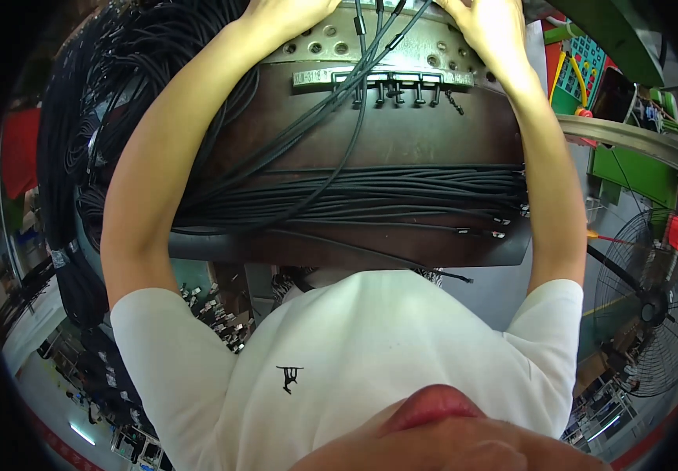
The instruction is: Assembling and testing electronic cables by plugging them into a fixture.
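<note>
While leaning over a brown table [433, 141] bearing a black cable bundle [386, 187], is facing slanting cables [370, 52] over a pierced metal plate [415, 52] and pegged bar [402, 77]; is flanking these cables with left hand [296, 14] and right hand [492, 25], being unable to tell closure or hold beyond the upper edge.

Black cables [386, 185], dark-brown tabletop [441, 145]

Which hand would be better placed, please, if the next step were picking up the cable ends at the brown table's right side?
Probably the right hand: it is on the same side as the cable ends, while the left hand is farther across. Whether either is free is cut off from view.
</note>
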`<state>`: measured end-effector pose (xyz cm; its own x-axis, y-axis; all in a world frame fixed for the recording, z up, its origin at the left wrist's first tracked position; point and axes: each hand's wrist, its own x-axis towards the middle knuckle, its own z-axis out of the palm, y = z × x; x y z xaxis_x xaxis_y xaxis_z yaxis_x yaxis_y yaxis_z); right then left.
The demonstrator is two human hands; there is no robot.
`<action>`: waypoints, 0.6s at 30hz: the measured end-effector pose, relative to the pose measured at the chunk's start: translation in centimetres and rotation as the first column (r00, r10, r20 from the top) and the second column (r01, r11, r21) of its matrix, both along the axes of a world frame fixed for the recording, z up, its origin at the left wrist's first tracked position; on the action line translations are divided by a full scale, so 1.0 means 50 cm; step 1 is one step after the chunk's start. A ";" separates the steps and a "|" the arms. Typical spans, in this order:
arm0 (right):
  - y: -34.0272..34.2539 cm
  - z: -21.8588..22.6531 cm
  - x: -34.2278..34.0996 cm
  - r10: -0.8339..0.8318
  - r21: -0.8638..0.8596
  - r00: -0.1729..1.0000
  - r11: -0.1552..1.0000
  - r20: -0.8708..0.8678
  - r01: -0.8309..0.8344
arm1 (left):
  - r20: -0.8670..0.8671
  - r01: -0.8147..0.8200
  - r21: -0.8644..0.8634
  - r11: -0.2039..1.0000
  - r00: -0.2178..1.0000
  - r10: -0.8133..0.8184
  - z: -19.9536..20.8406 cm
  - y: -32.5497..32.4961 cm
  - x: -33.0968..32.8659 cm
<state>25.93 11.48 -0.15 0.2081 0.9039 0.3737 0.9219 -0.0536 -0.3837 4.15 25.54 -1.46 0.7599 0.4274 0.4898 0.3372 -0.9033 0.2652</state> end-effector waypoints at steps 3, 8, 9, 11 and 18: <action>-0.012 0.006 0.028 0.156 -0.016 0.853 0.985 0.497 -0.171 | -0.294 -0.140 -0.116 0.983 0.950 0.101 0.099 -0.055 0.010; -0.036 0.050 0.006 0.248 0.068 0.918 0.969 -0.310 -0.239 | -0.099 -0.104 -0.021 0.994 0.990 0.102 0.071 -0.063 -0.011; -0.076 0.062 0.009 0.504 0.284 0.744 0.863 -0.438 -0.418 | -0.137 -0.125 -0.047 0.991 0.984 0.118 0.058 -0.050 -0.039; -0.147 0.038 -0.007 0.183 0.234 0.983 0.955 0.029 -0.184 | 0.170 -0.089 -0.303 0.949 0.975 0.146 0.123 -0.169 -0.087; -0.717 -0.123 0.016 -0.609 -0.125 0.769 0.793 -0.195 0.596 | -0.561 -0.364 -0.767 0.528 0.781 -0.276 0.021 -0.535 -0.449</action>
